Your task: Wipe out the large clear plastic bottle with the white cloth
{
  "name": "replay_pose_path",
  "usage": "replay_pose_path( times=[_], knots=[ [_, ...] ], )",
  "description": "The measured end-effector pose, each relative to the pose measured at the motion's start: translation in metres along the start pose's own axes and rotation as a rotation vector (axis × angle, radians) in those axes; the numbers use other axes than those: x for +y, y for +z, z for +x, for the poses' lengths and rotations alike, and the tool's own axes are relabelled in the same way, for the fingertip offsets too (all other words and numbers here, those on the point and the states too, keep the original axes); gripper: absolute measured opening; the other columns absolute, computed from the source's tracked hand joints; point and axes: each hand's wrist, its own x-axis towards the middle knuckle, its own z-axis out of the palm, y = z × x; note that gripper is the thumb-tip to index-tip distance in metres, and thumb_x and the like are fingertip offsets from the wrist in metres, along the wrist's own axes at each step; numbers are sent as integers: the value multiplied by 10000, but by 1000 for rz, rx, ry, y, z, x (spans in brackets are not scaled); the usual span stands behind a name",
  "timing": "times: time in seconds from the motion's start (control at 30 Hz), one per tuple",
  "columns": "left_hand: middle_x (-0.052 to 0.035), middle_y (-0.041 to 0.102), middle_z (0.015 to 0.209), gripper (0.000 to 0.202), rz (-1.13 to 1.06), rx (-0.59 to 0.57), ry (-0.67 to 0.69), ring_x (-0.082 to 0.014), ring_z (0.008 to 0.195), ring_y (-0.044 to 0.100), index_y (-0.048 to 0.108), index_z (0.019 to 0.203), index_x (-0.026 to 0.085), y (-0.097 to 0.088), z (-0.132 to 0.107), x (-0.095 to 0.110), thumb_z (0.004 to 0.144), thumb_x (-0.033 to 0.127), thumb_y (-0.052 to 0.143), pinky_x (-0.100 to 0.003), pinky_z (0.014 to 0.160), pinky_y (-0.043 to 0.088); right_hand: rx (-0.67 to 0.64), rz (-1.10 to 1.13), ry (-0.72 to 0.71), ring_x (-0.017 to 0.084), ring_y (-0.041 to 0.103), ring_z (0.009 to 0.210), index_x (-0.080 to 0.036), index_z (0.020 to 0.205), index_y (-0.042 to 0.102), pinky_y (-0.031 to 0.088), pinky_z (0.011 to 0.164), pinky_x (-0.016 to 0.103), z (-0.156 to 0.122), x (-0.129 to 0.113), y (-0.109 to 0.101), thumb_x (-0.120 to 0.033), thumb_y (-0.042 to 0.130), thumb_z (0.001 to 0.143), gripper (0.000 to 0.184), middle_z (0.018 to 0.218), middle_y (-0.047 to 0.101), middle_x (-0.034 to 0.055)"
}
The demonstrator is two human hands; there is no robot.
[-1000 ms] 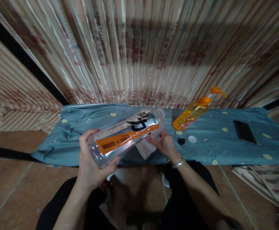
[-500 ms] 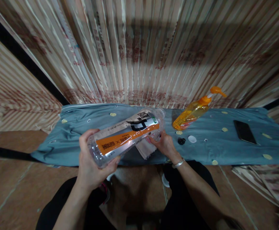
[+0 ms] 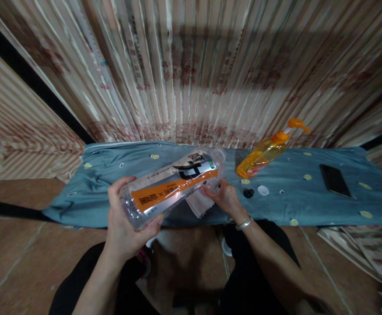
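Note:
A clear plastic bottle (image 3: 173,186) with an orange, silver and black label lies tilted in the air in front of me, its neck pointing up and right. My left hand (image 3: 123,223) is wrapped round its base end. My right hand (image 3: 225,197), with a silver bracelet on the wrist, is closed on the neck end. Under the bottle a small pale cloth (image 3: 198,204) rests on the blue-grey sheet (image 3: 112,183).
On the sheet stand an orange pump bottle (image 3: 263,154), a small black cap (image 3: 248,193), a white cap (image 3: 263,190) and a dark phone (image 3: 335,180). Striped curtains (image 3: 191,70) hang behind. My dark-clothed knees are below, over a brown tiled floor (image 3: 16,258).

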Motion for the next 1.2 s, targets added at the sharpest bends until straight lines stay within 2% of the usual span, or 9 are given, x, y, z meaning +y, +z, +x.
replay_pose_path(
  times=[0.17, 0.53, 0.83, 1.07, 1.2],
  knots=[
    [-122, 610, 1176, 721, 16, -3, 31, -333, 949, 699, 471, 1275, 249, 0, 0, -1, 694, 520, 802, -524, 763, 624, -2, -5, 9, 332, 793, 859, -189, 1087, 588, 640, 741, 430, 0, -1, -1, -414, 799, 845, 392, 917, 790, 141],
    [-109, 622, 1155, 713, 18, -19, 58, -317, 916, 704, 465, 1288, 246, -1, 0, 0, 717, 510, 801, -502, 737, 622, -14, 20, 8, 326, 798, 864, -197, 1058, 577, 649, 766, 441, 0, -3, -4, -398, 817, 836, 384, 915, 794, 136],
    [-99, 626, 1138, 703, 7, -15, 53, -315, 905, 705, 467, 1287, 248, -1, -1, 0, 720, 506, 792, -494, 729, 616, -27, -6, 12, 319, 802, 871, -173, 1101, 596, 643, 749, 400, 1, -5, -5, -378, 815, 848, 393, 923, 795, 146],
    [-95, 619, 1126, 708, 21, -12, 79, -308, 880, 699, 466, 1300, 254, -1, 0, -1, 728, 511, 796, -492, 704, 615, -42, -6, 12, 323, 802, 950, -134, 1193, 600, 638, 817, 394, 0, -5, -5, -383, 805, 870, 456, 1003, 803, 173],
    [-110, 611, 1165, 723, 29, -8, 87, -317, 920, 697, 464, 1312, 247, -1, -1, -2, 732, 531, 789, -500, 729, 615, -26, -26, 15, 325, 801, 909, -142, 1170, 608, 640, 783, 400, 0, -5, -5, -397, 805, 860, 447, 952, 801, 157]
  ],
)
